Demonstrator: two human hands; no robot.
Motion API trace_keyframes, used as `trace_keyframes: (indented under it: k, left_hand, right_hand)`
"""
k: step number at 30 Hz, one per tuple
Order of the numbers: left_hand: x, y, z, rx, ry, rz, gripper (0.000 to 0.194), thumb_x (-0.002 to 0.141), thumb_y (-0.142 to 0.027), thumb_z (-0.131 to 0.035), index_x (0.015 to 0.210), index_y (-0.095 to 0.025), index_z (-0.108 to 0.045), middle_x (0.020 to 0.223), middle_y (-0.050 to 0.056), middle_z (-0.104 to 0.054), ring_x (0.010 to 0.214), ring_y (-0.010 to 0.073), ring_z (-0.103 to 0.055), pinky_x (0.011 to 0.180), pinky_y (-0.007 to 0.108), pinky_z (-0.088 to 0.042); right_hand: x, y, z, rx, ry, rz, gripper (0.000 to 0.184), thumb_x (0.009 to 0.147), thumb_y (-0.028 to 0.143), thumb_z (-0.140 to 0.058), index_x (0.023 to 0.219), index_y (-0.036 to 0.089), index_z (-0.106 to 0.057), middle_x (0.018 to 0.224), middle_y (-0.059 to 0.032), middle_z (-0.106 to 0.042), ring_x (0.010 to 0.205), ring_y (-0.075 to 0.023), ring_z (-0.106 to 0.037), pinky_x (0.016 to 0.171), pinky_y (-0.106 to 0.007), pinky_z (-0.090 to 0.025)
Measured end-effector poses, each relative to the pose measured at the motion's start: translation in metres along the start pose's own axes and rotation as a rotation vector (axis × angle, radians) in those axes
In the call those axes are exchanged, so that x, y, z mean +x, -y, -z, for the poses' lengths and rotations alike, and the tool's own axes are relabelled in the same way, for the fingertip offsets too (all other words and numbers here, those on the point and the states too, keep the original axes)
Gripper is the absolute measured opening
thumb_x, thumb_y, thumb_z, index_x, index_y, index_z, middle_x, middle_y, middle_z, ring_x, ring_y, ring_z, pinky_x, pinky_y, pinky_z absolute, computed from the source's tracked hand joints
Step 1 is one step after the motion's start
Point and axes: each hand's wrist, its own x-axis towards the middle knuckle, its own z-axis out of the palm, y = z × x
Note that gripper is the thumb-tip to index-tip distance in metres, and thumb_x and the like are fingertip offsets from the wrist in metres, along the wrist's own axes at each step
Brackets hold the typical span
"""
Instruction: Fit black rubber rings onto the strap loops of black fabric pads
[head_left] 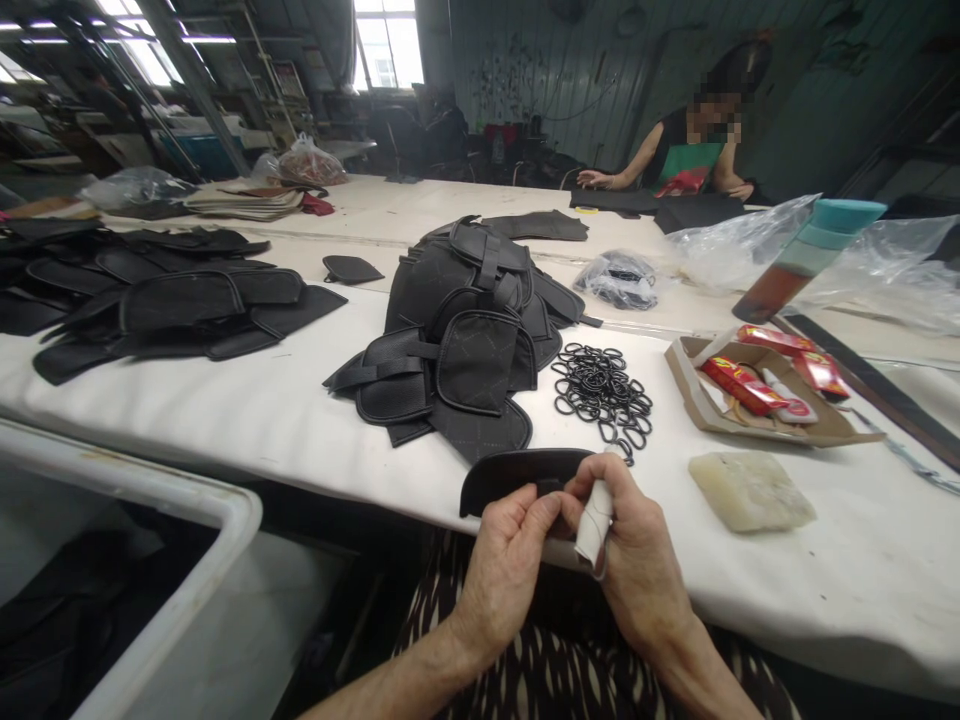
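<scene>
At the table's near edge, a curved black leather-like piece is held between my two hands. My left hand pinches its lower edge, thumb and fingers pressed together. Close against it, my right hand is closed on the same piece, fingertips meeting near a small dark strap. A white wrapped, tube-like thing sits along the right hand's fingers; its kind is unclear. Just beyond lies a heap of black metal rings. To its left, sewn black pieces with straps are piled up.
More black pieces are stacked at left, above a white bin. On the right are a cardboard tray with red packets, a pale waxy block and a leaning bottle. A co-worker sits across the table.
</scene>
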Motion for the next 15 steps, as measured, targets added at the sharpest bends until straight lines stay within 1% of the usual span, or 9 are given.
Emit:
trace_keyframes:
  k: [4, 6, 8, 9, 10, 11, 12, 14, 15]
  left_hand:
    - [0.004, 0.001, 0.003, -0.117, 0.030, 0.020, 0.034, 0.084, -0.043, -0.051, 0.074, -0.013, -0.064, 0.068, 0.002, -0.061, 0.065, 0.0133, -0.053, 0.061, 0.023, -0.039]
    - [0.005, 0.002, 0.005, -0.217, 0.060, 0.030, 0.032, 0.083, -0.042, -0.052, 0.078, -0.013, -0.066, 0.070, 0.003, -0.063, 0.068, 0.0150, -0.056, 0.064, 0.025, -0.042]
    - [0.006, 0.001, 0.006, -0.297, 0.085, 0.053, 0.031, 0.083, -0.041, -0.053, 0.084, -0.012, -0.066, 0.074, 0.006, -0.066, 0.069, 0.0165, -0.060, 0.069, 0.028, -0.045]
    - [0.006, 0.001, 0.006, -0.331, 0.093, 0.068, 0.031, 0.083, -0.040, -0.053, 0.085, -0.011, -0.066, 0.075, 0.007, -0.067, 0.069, 0.0169, -0.061, 0.071, 0.029, -0.046]
    - [0.005, -0.001, 0.006, -0.362, 0.102, 0.086, 0.031, 0.083, -0.039, -0.054, 0.085, -0.011, -0.065, 0.075, 0.008, -0.067, 0.068, 0.0173, -0.062, 0.072, 0.030, -0.047]
    - [0.005, -0.002, 0.007, -0.390, 0.110, 0.106, 0.030, 0.083, -0.039, -0.054, 0.084, -0.011, -0.065, 0.074, 0.008, -0.068, 0.068, 0.0175, -0.063, 0.072, 0.031, -0.047]
    - [0.004, -0.003, 0.007, -0.413, 0.113, 0.126, 0.030, 0.082, -0.039, -0.055, 0.082, -0.011, -0.065, 0.073, 0.008, -0.068, 0.067, 0.0176, -0.064, 0.072, 0.031, -0.048]
    - [0.004, -0.006, 0.008, -0.437, 0.107, 0.170, 0.029, 0.081, -0.039, -0.057, 0.080, -0.011, -0.064, 0.071, 0.008, -0.068, 0.066, 0.0175, -0.064, 0.070, 0.031, -0.049]
    - [0.003, -0.008, 0.009, -0.440, 0.101, 0.198, 0.030, 0.080, -0.040, -0.058, 0.079, -0.011, -0.064, 0.071, 0.008, -0.068, 0.064, 0.0173, -0.064, 0.069, 0.031, -0.049]
  right_hand:
    - [-0.005, 0.006, 0.003, 0.015, 0.032, -0.018, 0.009, 0.087, 0.025, -0.047, 0.080, 0.024, -0.042, 0.058, 0.0064, -0.051, 0.049, -0.0099, -0.045, 0.045, -0.019, -0.036]
    - [-0.009, 0.008, 0.007, -0.026, -0.006, 0.047, 0.005, 0.088, 0.023, -0.045, 0.083, 0.024, -0.045, 0.059, 0.0047, -0.055, 0.050, -0.0112, -0.049, 0.046, -0.020, -0.039]
    - [-0.010, 0.009, 0.012, -0.149, -0.187, 0.200, 0.003, 0.086, 0.023, -0.050, 0.089, 0.024, -0.050, 0.068, 0.0009, -0.060, 0.058, -0.0141, -0.055, 0.054, -0.024, -0.043]
    - [-0.008, 0.008, 0.015, -0.218, -0.290, 0.275, 0.009, 0.084, 0.023, -0.053, 0.092, 0.023, -0.051, 0.075, -0.0016, -0.062, 0.064, -0.0162, -0.057, 0.060, -0.027, -0.044]
    - [-0.005, 0.008, 0.018, -0.263, -0.358, 0.317, 0.016, 0.081, 0.023, -0.057, 0.096, 0.023, -0.051, 0.082, -0.0037, -0.063, 0.071, -0.0181, -0.058, 0.065, -0.030, -0.045]
    - [0.000, 0.007, 0.020, -0.269, -0.356, 0.315, 0.019, 0.080, 0.023, -0.058, 0.098, 0.023, -0.051, 0.087, -0.0048, -0.063, 0.075, -0.0191, -0.057, 0.068, -0.031, -0.044]
    - [0.005, 0.006, 0.022, -0.234, -0.295, 0.278, 0.019, 0.079, 0.023, -0.058, 0.097, 0.023, -0.050, 0.088, -0.0043, -0.062, 0.074, -0.0186, -0.057, 0.067, -0.031, -0.044]
    - [0.016, 0.004, 0.023, -0.088, -0.110, 0.158, 0.012, 0.080, 0.024, -0.055, 0.088, 0.023, -0.047, 0.077, 0.0008, -0.057, 0.063, -0.0147, -0.052, 0.058, -0.026, -0.043]
    - [0.021, 0.004, 0.023, -0.012, -0.051, 0.109, 0.010, 0.080, 0.024, -0.055, 0.083, 0.023, -0.045, 0.071, 0.0034, -0.052, 0.059, -0.0130, -0.048, 0.055, -0.024, -0.041]
